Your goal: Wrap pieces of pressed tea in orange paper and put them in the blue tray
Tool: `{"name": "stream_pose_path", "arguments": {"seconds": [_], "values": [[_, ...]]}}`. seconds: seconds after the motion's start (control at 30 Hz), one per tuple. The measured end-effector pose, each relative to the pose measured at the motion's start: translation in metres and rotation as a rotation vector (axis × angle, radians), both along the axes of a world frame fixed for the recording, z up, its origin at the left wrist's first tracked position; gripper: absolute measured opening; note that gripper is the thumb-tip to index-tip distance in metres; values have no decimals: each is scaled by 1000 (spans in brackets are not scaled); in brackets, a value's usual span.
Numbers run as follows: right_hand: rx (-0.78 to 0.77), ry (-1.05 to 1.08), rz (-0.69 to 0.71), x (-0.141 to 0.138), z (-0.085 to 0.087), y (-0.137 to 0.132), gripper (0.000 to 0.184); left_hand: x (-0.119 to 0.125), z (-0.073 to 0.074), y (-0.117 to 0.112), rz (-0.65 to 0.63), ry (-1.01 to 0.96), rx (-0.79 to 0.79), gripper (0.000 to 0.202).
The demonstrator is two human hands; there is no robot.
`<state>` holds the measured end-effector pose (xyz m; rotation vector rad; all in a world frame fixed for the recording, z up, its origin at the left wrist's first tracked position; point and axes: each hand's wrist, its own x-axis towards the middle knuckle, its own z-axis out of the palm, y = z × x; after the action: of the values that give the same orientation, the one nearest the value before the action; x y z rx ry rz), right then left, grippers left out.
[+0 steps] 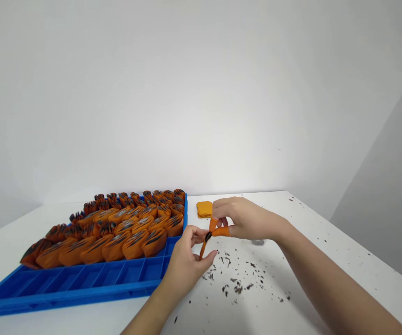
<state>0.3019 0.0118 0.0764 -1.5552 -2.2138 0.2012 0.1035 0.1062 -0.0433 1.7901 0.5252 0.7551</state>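
Note:
My left hand (186, 260) and my right hand (243, 217) meet above the white table (326, 260), just right of the blue tray. Both pinch one small orange piece with a dark part (206, 242) between their fingertips. Orange finger cots cover my right thumb and forefinger. Dark crumbs (237, 279) lie scattered on the table under the hands.
A blue compartment tray (82, 284) at the left holds several rows of orange rolled pieces with dark tops (131, 223); its front row of slots shows bare blue. A small stack of orange sheets (204, 208) lies behind my hands. A white wall stands behind the table.

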Motion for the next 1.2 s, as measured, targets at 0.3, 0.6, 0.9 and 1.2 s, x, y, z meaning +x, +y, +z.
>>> {"name": "stream_pose_path", "arguments": {"seconds": [0.3,0.6,0.9,1.2], "values": [[-84,-40,-20,-3,-5,-1,10,2,-9,5,19,-54,-6,38],[-91,-61,23,-9,-9,-3,25,1,-5,2,8,-92,-55,25],[-150,-94,-46,-15,-9,-11,14,1,-2,-2,60,-50,-88,24],[-42,62,-27,-5,-5,-1,28,-1,3,-6,58,-99,-108,27]]}}
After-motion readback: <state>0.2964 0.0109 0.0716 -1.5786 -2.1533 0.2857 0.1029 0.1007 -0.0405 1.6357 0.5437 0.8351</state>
